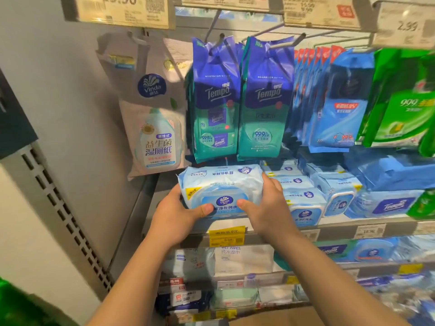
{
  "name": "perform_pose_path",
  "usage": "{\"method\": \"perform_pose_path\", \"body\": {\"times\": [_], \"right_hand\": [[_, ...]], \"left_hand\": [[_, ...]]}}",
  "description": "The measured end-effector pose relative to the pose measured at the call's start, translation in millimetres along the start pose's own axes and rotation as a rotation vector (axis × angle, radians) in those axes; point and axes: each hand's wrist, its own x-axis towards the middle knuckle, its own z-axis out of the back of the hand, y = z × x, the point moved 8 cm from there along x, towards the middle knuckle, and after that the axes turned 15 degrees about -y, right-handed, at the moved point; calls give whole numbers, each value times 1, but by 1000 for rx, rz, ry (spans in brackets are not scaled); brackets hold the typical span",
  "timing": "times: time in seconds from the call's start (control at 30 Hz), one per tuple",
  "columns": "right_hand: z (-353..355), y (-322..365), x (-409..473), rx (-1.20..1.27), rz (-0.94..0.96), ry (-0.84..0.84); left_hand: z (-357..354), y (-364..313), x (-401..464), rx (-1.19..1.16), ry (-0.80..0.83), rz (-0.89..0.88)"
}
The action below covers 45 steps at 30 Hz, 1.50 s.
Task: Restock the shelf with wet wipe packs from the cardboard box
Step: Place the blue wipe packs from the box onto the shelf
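Note:
A light-blue wet wipe pack (221,184) with a plastic flip lid lies at the left end of the shelf (334,225), held from both sides. My left hand (176,212) grips its left end, thumb on the front face. My right hand (266,208) grips its right end, thumb beside the lid. More packs of the same kind (299,196) are stacked just to the right on the same shelf. A brown edge of the cardboard box (303,315) shows at the bottom, between my forearms.
Blue-green Tempo bags (240,102) hang on hooks right above the held pack. A beige Vinda bag (153,118) hangs at left. Blue and green packs (388,102) fill the right. Lower shelves (235,262) hold more wipes. A grey slotted upright (66,208) borders the left.

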Motion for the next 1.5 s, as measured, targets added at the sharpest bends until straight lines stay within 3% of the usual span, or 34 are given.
{"method": "perform_pose_path", "body": {"times": [0.17, 0.33, 0.47, 1.0, 1.3, 1.5], "right_hand": [[-20, -11, -15, -73, 1, 25], [-11, -5, -23, -274, 192, -199], [-21, -12, -15, -147, 79, -91], [-21, -12, -13, -78, 25, 18], [21, -11, -47, 112, -3, -8], [57, -29, -89, 148, 21, 17]], "left_hand": [[-8, 11, 1, 131, 51, 48], [-11, 9, 8, 192, 47, 68], [-17, 8, 12, 207, 33, 100], [-23, 4, 17, 377, -37, 105], [21, -19, -59, 107, -173, -90], [22, -28, -120, -79, -97, -95]]}}
